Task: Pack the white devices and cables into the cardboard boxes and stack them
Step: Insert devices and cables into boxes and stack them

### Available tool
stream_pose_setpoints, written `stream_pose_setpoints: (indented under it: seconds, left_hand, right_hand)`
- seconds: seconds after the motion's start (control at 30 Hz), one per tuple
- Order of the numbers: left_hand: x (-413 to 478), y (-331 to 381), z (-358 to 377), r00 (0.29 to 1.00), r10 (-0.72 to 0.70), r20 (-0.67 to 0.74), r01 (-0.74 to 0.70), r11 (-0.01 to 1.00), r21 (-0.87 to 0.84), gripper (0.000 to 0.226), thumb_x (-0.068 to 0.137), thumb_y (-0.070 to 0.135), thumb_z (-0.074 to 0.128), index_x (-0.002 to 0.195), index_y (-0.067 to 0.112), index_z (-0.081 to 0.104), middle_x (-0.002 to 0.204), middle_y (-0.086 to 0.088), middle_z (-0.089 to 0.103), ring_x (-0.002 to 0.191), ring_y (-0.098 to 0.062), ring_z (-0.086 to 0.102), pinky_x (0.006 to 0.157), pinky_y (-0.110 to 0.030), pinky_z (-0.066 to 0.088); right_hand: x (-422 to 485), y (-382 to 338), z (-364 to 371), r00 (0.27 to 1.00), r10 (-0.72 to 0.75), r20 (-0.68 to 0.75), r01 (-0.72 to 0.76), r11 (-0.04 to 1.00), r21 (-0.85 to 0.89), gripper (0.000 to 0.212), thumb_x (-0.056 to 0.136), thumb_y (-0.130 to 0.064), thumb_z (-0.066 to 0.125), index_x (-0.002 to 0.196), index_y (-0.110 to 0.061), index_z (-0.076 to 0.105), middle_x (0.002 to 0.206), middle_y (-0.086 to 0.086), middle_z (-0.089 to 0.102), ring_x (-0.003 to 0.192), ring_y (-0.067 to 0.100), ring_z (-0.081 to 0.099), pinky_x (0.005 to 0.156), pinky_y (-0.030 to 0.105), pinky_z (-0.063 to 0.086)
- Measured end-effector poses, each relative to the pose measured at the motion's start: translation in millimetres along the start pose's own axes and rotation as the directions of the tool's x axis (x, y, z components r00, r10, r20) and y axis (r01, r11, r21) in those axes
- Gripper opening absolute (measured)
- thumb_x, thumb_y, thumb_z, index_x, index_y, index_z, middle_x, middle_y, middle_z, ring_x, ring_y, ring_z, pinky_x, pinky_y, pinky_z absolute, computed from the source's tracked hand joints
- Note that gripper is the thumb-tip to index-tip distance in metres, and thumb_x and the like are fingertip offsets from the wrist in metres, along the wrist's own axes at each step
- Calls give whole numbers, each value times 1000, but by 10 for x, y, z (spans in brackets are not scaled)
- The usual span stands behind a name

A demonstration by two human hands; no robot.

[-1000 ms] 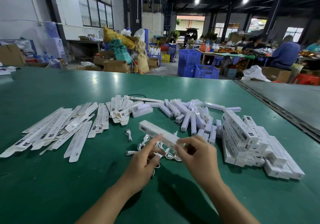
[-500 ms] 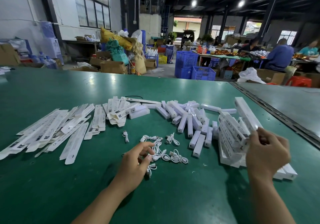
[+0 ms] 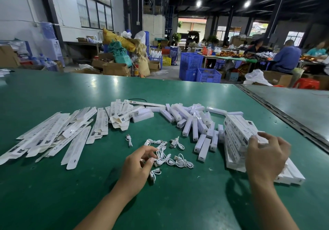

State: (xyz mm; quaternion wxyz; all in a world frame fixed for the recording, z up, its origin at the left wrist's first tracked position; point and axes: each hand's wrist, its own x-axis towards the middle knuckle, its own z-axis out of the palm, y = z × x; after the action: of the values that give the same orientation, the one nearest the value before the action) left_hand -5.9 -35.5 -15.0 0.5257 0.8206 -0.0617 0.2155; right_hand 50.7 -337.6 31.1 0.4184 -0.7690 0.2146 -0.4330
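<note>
on a green table (image 3: 195, 203), the right hand (image 3: 267, 158) curls its fingers round the end of the top box (image 3: 240, 128) on the stack of packed boxes (image 3: 233, 151). the left hand (image 3: 138, 165) reaches with bent fingers into loose white cables (image 3: 178, 162) at centre; whether it pinches one i cannot tell.

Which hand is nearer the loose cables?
Left. The left hand reaches the cables at their left edge; the right hand is off to their right, on the stack of boxes.

On the table (image 3: 53, 194), the flat boxes (image 3: 53, 137) lie at left, the loose devices (image 3: 192, 121) at centre rear, and the packed boxes (image 3: 236, 132) stacked at right. The cables (image 3: 170, 156) lie before the devices, between the flat boxes and the stack.
</note>
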Motion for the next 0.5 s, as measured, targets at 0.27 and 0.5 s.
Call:
stream_pose_setpoints:
  seconds: [0.27, 0.5]
  left_hand:
    - [23, -80, -21, 991, -7, -137, 18, 997, 79, 29, 88, -3, 66, 89, 25, 68, 83, 13, 69, 80, -1, 62, 65, -7, 44]
    - [186, -220, -52, 944, 68, -323, 66, 920, 385, 20, 81, -7, 67, 90, 11, 65, 87, 0, 63, 88, -29, 59, 77, -39, 48]
  right_hand:
    - [-367, -168, 147, 956, -262, 134, 261, 965, 29, 10, 84, -9, 70, 93, -11, 72, 116, 9, 57, 110, 27, 51, 82, 30, 34]
    - [-722, -251, 262, 834, -440, 334, 427, 897, 115, 12, 79, -4, 76, 87, -12, 72, 99, 2, 62, 93, 20, 57, 75, 29, 38]
